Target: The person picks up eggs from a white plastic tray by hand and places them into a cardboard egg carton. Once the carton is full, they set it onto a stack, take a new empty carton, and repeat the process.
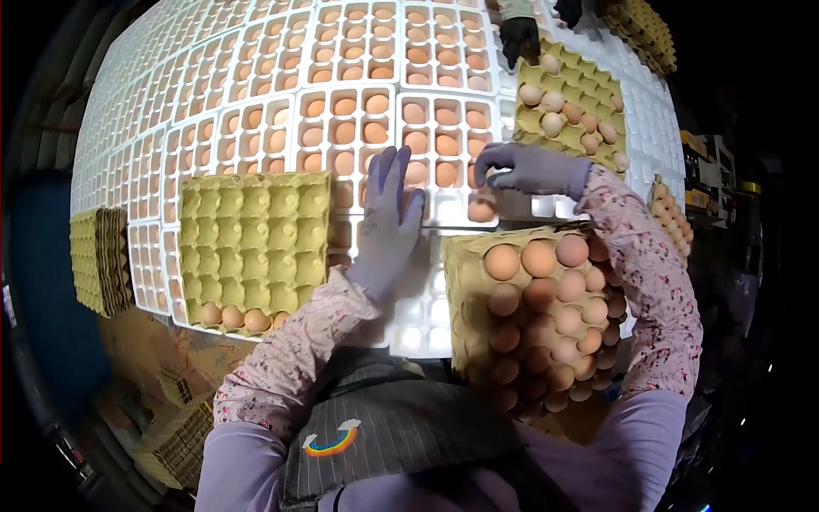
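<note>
My left hand, in a grey glove, lies flat with fingers apart on a white plastic egg tray lit from below. My right hand, also gloved, reaches over the same white tray with its fingertips at a brown egg; whether it grips the egg is unclear. Just below my right arm stands a yellow pulp carton filled with brown eggs. A second yellow carton to the left is mostly bare, with a few eggs in its near row.
White trays of eggs cover the lit table beyond my hands. Another yellow carton lies at the far right, where another person's dark-gloved hand works. Stacks of empty cartons stand at the left and lower left.
</note>
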`<state>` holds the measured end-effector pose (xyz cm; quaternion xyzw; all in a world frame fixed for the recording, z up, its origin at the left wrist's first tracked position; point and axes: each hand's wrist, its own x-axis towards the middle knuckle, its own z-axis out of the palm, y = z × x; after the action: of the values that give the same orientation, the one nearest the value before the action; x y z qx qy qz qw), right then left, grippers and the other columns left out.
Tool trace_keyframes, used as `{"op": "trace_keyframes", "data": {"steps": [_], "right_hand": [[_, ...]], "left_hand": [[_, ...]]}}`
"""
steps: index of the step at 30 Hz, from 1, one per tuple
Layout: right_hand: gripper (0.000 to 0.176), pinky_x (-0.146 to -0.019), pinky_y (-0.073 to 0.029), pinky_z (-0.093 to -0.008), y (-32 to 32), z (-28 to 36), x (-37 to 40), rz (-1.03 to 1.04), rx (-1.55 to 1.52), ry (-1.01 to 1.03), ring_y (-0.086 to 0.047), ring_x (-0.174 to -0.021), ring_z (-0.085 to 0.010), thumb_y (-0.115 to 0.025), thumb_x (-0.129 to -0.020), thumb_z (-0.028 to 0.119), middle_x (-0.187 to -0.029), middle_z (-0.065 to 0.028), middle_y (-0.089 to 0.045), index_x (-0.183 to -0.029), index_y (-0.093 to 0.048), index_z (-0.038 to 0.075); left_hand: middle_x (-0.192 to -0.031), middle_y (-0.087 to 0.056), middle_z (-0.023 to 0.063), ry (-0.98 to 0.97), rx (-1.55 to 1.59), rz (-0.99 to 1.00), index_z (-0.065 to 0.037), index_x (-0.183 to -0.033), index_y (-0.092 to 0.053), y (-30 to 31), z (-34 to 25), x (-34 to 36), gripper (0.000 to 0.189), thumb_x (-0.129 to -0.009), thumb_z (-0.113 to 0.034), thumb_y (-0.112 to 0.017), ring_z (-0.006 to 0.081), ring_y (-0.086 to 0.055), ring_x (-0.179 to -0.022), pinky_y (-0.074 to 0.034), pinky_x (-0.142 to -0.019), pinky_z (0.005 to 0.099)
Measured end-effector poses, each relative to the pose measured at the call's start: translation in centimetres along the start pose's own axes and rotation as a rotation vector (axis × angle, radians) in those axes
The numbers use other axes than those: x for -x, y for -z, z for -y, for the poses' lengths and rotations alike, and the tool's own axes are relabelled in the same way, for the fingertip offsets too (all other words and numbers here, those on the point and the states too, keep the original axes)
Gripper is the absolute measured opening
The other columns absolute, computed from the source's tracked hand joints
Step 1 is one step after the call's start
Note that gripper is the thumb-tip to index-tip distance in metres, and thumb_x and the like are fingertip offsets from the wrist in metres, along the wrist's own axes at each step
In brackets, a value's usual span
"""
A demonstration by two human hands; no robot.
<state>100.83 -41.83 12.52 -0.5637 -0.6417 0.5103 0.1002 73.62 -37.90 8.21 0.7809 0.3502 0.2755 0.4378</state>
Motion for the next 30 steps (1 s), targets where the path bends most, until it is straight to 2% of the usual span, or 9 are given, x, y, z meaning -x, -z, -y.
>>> {"op": "trace_keyframes", "data": {"steps": [2,6,12,14,17,22,26,28,30], "right_hand": [[0.019,-0.087,-0.046,-0.0292,0.6,3.9,1.5,-0.167,-0.210,-0.058,-0.057,-0.097,-0.0127,-0.060,-0.088,0.013,-0.102,-0.0034,-0.064,-0.105,-0.063,0.004],[0.020,-0.093,-0.045,-0.0309,-2.8,14.5,2.7,-0.429,-0.144,-0.030,-0.058,-0.100,-0.0160,-0.061,-0.091,0.015,-0.104,-0.0046,-0.063,-0.108,-0.063,0.004],[0.032,-0.096,-0.048,-0.0412,-16.3,20.4,0.4,-0.461,0.133,-0.083,-0.060,-0.108,-0.0295,-0.067,-0.089,0.026,-0.114,-0.0103,-0.062,-0.118,-0.062,0.013],[0.035,-0.096,-0.048,-0.0432,-21.4,22.1,-1.4,-0.413,0.055,-0.020,-0.059,-0.110,-0.0317,-0.068,-0.087,0.026,-0.115,-0.0101,-0.062,-0.120,-0.062,0.014],[0.047,-0.102,-0.045,-0.0438,-28.8,22.1,-4.9,-0.567,0.492,0.006,-0.055,-0.117,-0.0314,-0.072,-0.084,0.027,-0.119,-0.0106,-0.061,-0.127,-0.060,0.013],[0.050,-0.106,-0.043,-0.0418,-31.3,20.2,-6.1,-0.614,0.576,0.007,-0.054,-0.122,-0.0298,-0.073,-0.083,0.019,-0.125,-0.0117,-0.059,-0.131,-0.058,0.013],[0.036,-0.092,-0.048,-0.0278,-29.9,22.9,-5.3,-0.819,-0.900,-0.041,-0.057,-0.109,-0.0130,-0.066,-0.085,0.011,-0.116,-0.0050,-0.058,-0.120,-0.058,0.003],[0.036,-0.086,-0.048,-0.0260,-29.3,23.7,-5.6,-0.737,-1.172,-0.003,-0.059,-0.099,-0.0115,-0.068,-0.086,0.020,-0.111,-0.0029,-0.058,-0.116,-0.058,0.003],[0.044,-0.084,-0.050,-0.0283,-28.9,24.7,-7.1,-0.497,-0.662,-0.279,-0.063,-0.092,-0.0158,-0.071,-0.086,0.032,-0.108,-0.0031,-0.060,-0.118,-0.057,0.006]], "left_hand": [[-0.150,-0.038,0.0198,-0.026,0.165,-0.031,-0.006,-0.145,-0.045,5.2,-1.5,1.7,0.050,-0.096,-0.012,-0.054,0.0359,-0.034,-0.142,-0.032,-0.115,0.0465],[-0.147,-0.045,0.0152,-0.004,-0.132,-0.099,-0.003,-0.142,-0.049,18.8,0.5,6.6,0.046,-0.097,-0.011,-0.054,0.0292,-0.040,-0.139,-0.034,-0.115,0.0378],[-0.136,-0.057,0.0125,0.346,-0.041,-0.157,-0.001,-0.133,-0.058,32.4,7.8,15.1,0.036,-0.097,-0.008,-0.058,0.0231,-0.051,-0.129,-0.043,-0.105,0.0328],[-0.133,-0.060,0.0107,0.209,-0.239,-0.060,-0.005,-0.132,-0.060,34.6,10.6,16.9,0.038,-0.094,-0.012,-0.064,0.0275,-0.050,-0.131,-0.043,-0.106,0.0362],[-0.131,-0.062,0.0069,-0.055,-0.604,0.338,-0.013,-0.131,-0.061,35.6,12.5,17.4,0.050,-0.083,-0.022,-0.074,0.0348,-0.045,-0.134,-0.039,-0.109,0.0469],[-0.131,-0.062,0.0066,-0.151,-0.574,0.401,-0.014,-0.129,-0.062,36.7,13.8,16.3,0.050,-0.082,-0.026,-0.075,0.0356,-0.044,-0.135,-0.038,-0.112,0.0475],[-0.130,-0.062,0.0075,-0.245,-0.526,0.350,-0.013,-0.131,-0.061,37.2,14.0,16.2,0.051,-0.083,-0.027,-0.074,0.0333,-0.046,-0.134,-0.036,-0.114,0.0475],[-0.130,-0.062,0.0078,-0.319,-0.534,0.278,-0.013,-0.132,-0.060,36.1,13.1,15.8,0.052,-0.084,-0.026,-0.073,0.0323,-0.048,-0.133,-0.036,-0.114,0.0475],[-0.129,-0.062,0.0071,-0.462,-0.607,0.494,-0.012,-0.131,-0.059,34.6,12.6,15.1,0.051,-0.084,-0.025,-0.074,0.0321,-0.050,-0.130,-0.035,-0.115,0.0478]]}}
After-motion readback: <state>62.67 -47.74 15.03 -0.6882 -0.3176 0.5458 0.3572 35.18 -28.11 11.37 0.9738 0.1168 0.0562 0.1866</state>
